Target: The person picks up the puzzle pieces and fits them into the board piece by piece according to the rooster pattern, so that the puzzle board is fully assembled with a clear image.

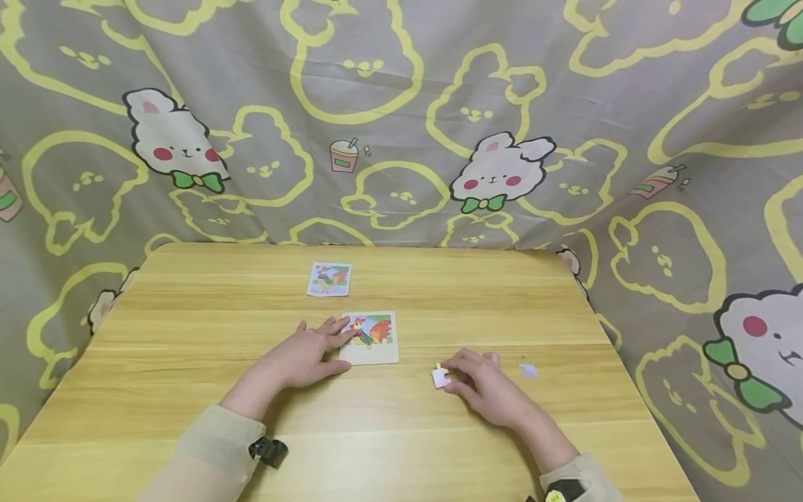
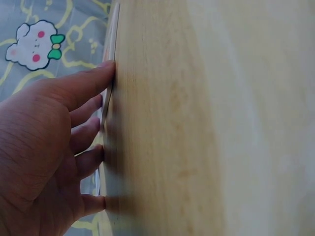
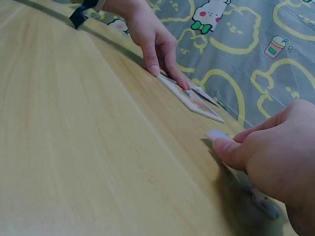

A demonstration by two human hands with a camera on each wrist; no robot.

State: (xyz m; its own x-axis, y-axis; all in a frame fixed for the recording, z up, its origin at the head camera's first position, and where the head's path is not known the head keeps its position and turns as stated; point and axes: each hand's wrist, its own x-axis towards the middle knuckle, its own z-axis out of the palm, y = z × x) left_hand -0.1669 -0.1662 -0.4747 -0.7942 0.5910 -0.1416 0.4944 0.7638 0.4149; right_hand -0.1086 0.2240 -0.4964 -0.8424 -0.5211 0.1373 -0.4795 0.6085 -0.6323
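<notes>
A wooden jigsaw board [image 1: 380,355] with a rooster picture lies near the middle of the table; its lower strip is bare. My left hand [image 1: 311,355] rests on the board's left side with fingers spread, the thumb at its lower left edge. To the right of the board, my right hand [image 1: 486,387] pinches a pale puzzle piece [image 1: 440,378] between thumb and fingers. In the right wrist view that puzzle piece [image 3: 216,134] is held just above or at the tabletop; which of the two I cannot tell. Another loose puzzle piece [image 1: 528,368], purple and green, lies right of my right hand.
A square rooster picture card [image 1: 329,279] lies behind the board, towards the table's far edge. The wooden table [image 1: 389,446] meets a patterned grey curtain [image 1: 389,90] at the back, with more curtain along both sides.
</notes>
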